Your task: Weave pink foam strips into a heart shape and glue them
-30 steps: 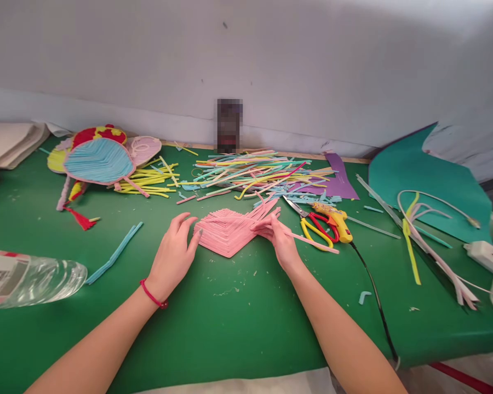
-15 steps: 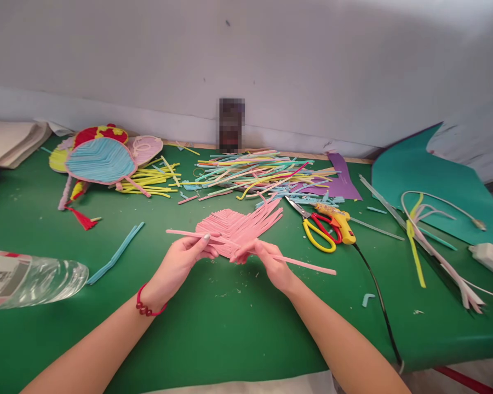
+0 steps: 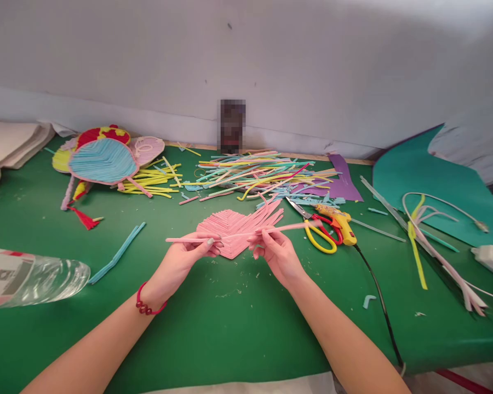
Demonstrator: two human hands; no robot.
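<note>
A long pink strip (image 3: 240, 234) runs level between my two hands, a little above the green table (image 3: 238, 328). My left hand (image 3: 184, 260) pinches it near its left end. My right hand (image 3: 273, 249) pinches it further right, and its free end reaches toward the scissors (image 3: 318, 230). Just behind the strip lies a pink woven leaf-shaped piece (image 3: 240, 227) with loose strip ends fanning to the upper right.
A yellow glue gun (image 3: 339, 221) with a black cord lies right of the scissors. Behind is a pile of coloured strips (image 3: 254, 175), at back left finished fans (image 3: 101, 160). A clear plastic bottle (image 3: 28, 279) lies at left, teal sheet (image 3: 431, 180) at right.
Both hands left the woven piece and took up one pink strip. Its right end has risen from slanting down to roughly level.
</note>
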